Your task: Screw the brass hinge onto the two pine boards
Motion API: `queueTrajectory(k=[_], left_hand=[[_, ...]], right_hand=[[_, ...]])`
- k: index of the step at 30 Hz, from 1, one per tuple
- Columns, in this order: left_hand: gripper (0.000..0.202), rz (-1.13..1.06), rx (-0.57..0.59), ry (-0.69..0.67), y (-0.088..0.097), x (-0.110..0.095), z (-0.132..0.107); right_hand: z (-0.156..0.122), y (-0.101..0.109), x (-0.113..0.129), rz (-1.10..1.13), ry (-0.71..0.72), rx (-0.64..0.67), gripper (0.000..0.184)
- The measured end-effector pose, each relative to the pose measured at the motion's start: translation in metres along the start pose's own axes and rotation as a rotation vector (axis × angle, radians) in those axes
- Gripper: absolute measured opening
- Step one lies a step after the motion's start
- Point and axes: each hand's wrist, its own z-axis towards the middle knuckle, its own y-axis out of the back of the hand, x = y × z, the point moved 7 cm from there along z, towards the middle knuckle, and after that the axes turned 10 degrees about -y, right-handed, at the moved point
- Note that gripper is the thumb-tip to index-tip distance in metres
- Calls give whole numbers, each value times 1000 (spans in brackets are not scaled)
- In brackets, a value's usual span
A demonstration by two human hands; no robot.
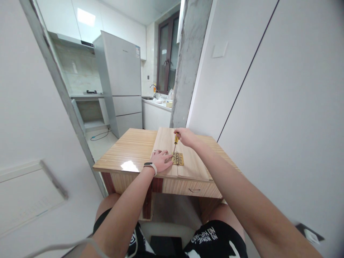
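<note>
My right hand [186, 137] is closed round the yellow handle of a screwdriver [176, 139], which points down, slightly tilted. Its tip meets the left leaf of a brass hinge [177, 158]. That hinge lies open across the seam between two pale wooden boards [165, 138], with the second board [193, 166] on the right. Spread flat on the left board, my left hand [161, 160] has its fingertips beside the hinge's left edge. A band with a dark face sits on the left wrist. Screws at the hinge are too small to make out clearly.
Both boards rest on a wood-grain desk [126, 147] with a drawer [192, 188] at its front. A white wall [268, 107] stands close on the right. Beyond the desk are a grey refrigerator [122, 71] and a sink counter [157, 107]. A cable [100, 135] lies on the floor.
</note>
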Motion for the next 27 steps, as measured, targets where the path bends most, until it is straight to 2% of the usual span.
queueTrajectory(k=[3,10,14,17,19,23,27], left_hand=[[49,-4,-1,4,1,0,0],[51,-6,8,3,0,1,-1],[52,3,19,4,1,0,-1],[52,2,17,6,2,-2,-1],[51,-3,7,0,4,-3,-1],[49,-4,5,5,5,-3,-1],[50,-6,20,14,4,-3,-1]], right_hand=[[1,4,-3,-7,-23,41,29],[-1,11,-2,-155,-37,83,22],[-4,8,1,-242,-65,69,39],[-5,5,-1,-288,-143,28,53],[-5,3,-4,-292,-191,-13,56],[-3,0,-3,-210,-151,-75,45],[-2,-2,-4,-60,-81,-93,22]])
